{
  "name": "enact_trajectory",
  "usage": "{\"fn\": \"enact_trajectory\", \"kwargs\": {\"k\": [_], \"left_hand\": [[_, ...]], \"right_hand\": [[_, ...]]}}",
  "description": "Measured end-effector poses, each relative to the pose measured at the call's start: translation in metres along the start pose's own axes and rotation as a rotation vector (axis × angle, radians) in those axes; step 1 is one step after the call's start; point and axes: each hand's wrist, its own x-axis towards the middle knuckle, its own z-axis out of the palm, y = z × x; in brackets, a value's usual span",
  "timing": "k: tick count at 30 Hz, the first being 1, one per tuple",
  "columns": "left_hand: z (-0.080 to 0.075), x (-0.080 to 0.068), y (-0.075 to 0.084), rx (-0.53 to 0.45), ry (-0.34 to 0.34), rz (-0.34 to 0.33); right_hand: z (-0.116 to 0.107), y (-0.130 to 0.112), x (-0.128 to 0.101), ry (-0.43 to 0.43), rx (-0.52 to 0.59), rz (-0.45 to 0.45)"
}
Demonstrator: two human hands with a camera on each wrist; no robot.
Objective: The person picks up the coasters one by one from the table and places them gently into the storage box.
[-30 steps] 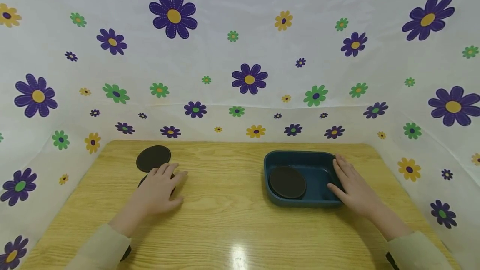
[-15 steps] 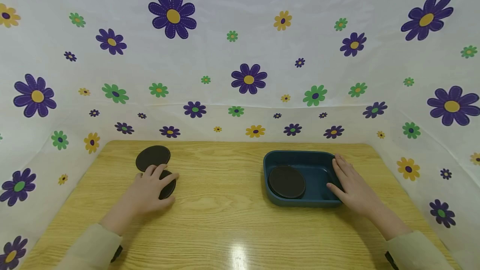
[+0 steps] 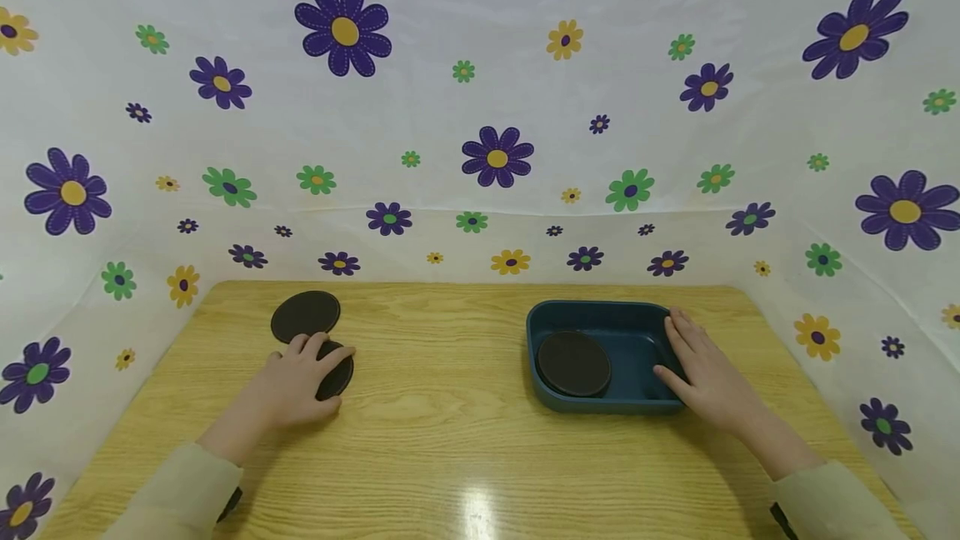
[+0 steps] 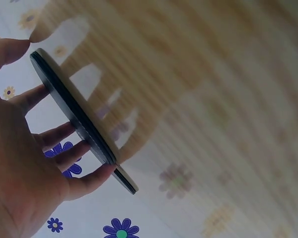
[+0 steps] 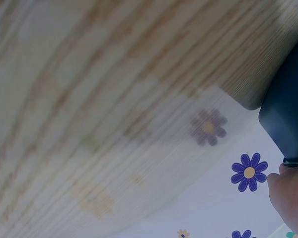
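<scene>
My left hand (image 3: pixel 311 373) lies on a dark round coaster (image 3: pixel 339 375) on the wooden table (image 3: pixel 450 415). In the left wrist view my thumb and fingers (image 4: pixel 64 153) pinch that coaster (image 4: pixel 72 111) by its rim, with the disc tilted. A second dark coaster (image 3: pixel 305 317) lies just behind it, untouched. To the right stands a dark blue tray (image 3: pixel 600 311) with a third coaster (image 3: pixel 573 363) in its left half. My right hand (image 3: pixel 697 369) rests with straight fingers on the tray's right rim; the right wrist view shows only a tray corner (image 5: pixel 288 119) and a bit of that hand (image 5: pixel 290 198).
White sheeting printed with flowers (image 3: pixel 495 157) walls the table on the back, left and right. A stretch of bare wood (image 3: pixel 442 348) separates the coasters from the tray. A glare spot (image 3: pixel 476 515) lies near the front edge.
My left hand has drawn back a little to the left and its fingers have closed on the near coaster, whose right edge now shows. The right hand and tray have not moved.
</scene>
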Motion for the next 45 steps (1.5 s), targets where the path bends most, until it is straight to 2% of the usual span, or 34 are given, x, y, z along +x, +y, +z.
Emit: {"fn": "enact_trajectory", "kwargs": {"k": [13, 28, 38, 45], "left_hand": [[-0.001, 0.001, -0.001, -0.053, -0.006, 0.002], [-0.004, 0.011, 0.007, -0.036, -0.005, 0.031], [-0.006, 0.023, 0.022, -0.018, 0.025, 0.113], [-0.006, 0.034, 0.032, -0.015, 0.013, 0.152]], "right_hand": [[-0.001, 0.000, 0.001, -0.010, -0.018, 0.013], [-0.001, -0.001, 0.001, -0.001, -0.015, 0.006], [-0.001, -0.001, 0.000, 0.005, -0.009, 0.008], [-0.003, -0.003, 0.000, -0.005, -0.003, 0.014]]}}
